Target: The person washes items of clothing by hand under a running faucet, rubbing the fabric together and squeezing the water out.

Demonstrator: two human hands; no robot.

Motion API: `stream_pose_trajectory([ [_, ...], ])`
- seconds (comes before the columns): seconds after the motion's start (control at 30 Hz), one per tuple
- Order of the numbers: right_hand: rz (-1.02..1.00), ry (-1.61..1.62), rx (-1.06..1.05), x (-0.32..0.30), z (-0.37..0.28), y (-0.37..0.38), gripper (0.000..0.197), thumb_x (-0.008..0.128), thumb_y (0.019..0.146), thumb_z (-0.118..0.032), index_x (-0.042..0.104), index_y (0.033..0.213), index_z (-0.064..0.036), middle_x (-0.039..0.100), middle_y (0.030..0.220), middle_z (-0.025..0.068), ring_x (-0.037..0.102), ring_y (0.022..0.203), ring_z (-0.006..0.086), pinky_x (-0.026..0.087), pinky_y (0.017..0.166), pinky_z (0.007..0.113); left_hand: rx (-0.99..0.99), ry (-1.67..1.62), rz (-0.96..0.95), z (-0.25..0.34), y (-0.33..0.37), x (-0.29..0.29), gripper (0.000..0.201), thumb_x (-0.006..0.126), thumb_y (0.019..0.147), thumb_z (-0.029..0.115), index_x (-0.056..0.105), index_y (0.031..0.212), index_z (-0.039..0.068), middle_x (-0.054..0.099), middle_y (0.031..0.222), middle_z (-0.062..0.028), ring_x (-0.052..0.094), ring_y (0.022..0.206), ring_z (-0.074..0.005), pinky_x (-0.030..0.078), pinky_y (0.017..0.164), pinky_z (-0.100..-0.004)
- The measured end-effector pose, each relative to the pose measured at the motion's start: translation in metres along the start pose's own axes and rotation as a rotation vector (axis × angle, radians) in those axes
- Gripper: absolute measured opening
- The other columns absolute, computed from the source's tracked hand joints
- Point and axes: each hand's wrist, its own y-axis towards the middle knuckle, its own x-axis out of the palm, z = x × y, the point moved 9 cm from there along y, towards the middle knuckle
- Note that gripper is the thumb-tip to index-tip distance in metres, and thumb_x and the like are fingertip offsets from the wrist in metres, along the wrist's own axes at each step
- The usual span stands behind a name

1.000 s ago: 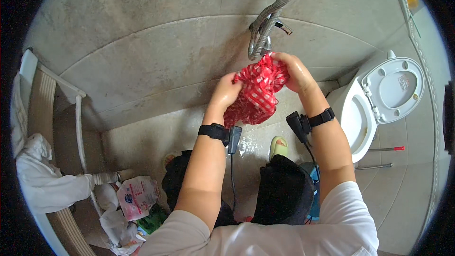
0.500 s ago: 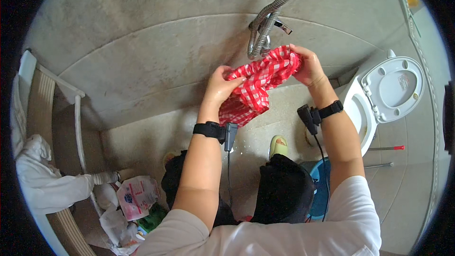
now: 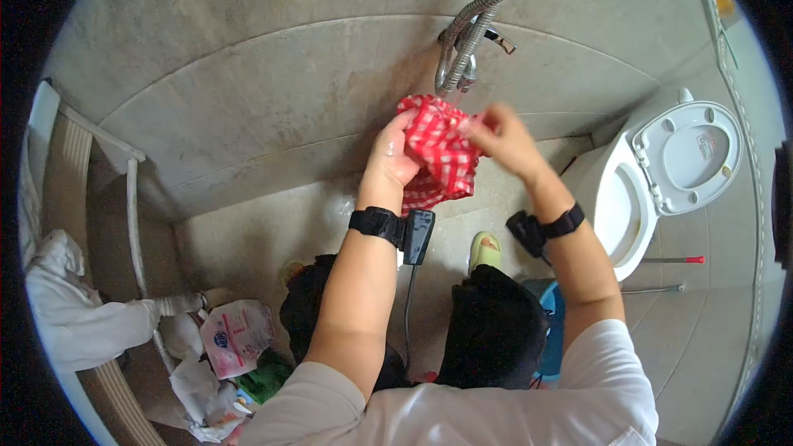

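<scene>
A red-and-white checked garment [image 3: 446, 153] with a gathered edge hangs bunched in front of me, just below the tap's spout [image 3: 467, 81]. My left hand [image 3: 395, 153] is closed on its left side, thumb stretched over the fabric. At its right side, my right hand [image 3: 505, 140] pinches the cloth with curled fingers, slightly blurred by motion. A thin stream of water seems to fall from the spout onto the top of the garment. Both wrists wear black straps with small dark devices.
Coiled metal shower hoses [image 3: 487, 8] hang down the tiled wall beside the tap lever [image 3: 500, 40]. A white toilet [image 3: 625, 215] with raised lid stands right. A blue bucket [image 3: 552, 314] sits by my leg. White cloth [image 3: 91, 322] and a pink-white packet [image 3: 238, 337] lie left.
The garment has gone from stretched out between both hands to bunched under the spout. My right hand has moved left and down, closer to my left hand.
</scene>
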Motion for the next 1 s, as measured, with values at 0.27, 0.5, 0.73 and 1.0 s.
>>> stream_pose_trajectory([
  [0.27,0.151,0.623,0.023,-0.008,0.042,0.002,0.021,0.044,0.088,-0.009,0.056,0.100,0.0031,0.064,0.090,0.0139,0.064,0.075,0.0248,0.051,0.068,0.036,0.014,0.017,-0.023,0.009,0.002,-0.007,0.035,0.053,0.089,0.033,0.055,0.109,0.005,0.061,0.104,-0.0115,0.058,0.096,-0.0262,0.042,0.089,-0.0490],
  [0.5,0.184,1.200,0.177,-0.036,0.066,0.000,0.028,0.039,0.086,-0.006,0.052,0.109,0.0026,0.061,0.102,0.0129,0.061,0.087,0.0235,0.049,0.080,0.035,0.071,0.315,-0.205,0.006,-0.004,0.017,0.028,0.064,0.083,0.014,0.056,0.107,0.001,0.064,0.099,-0.0117,0.063,0.087,-0.0228,0.050,0.080,-0.0379],
  [0.73,0.183,-0.284,-0.529,0.010,-0.012,-0.035,0.023,0.048,0.085,-0.004,0.054,0.106,0.0017,0.061,0.094,0.0075,0.057,0.079,0.0172,0.048,0.074,0.028,0.068,-0.041,-0.333,-0.006,-0.006,0.031,0.025,0.058,0.086,0.014,0.055,0.110,0.006,0.062,0.098,-0.0081,0.060,0.089,-0.0221,0.049,0.082,-0.0382],
  [1.0,-0.289,0.473,0.174,0.086,0.073,0.007,0.017,0.056,0.084,-0.016,0.059,0.097,-0.0041,0.061,0.075,0.0056,0.057,0.056,0.0124,0.047,0.048,0.028,0.093,0.171,-0.427,-0.032,-0.015,0.065,0.046,0.059,0.084,0.006,0.043,0.127,0.011,0.057,0.101,-0.0053,0.058,0.092,-0.0210,0.047,0.084,-0.0359],
])
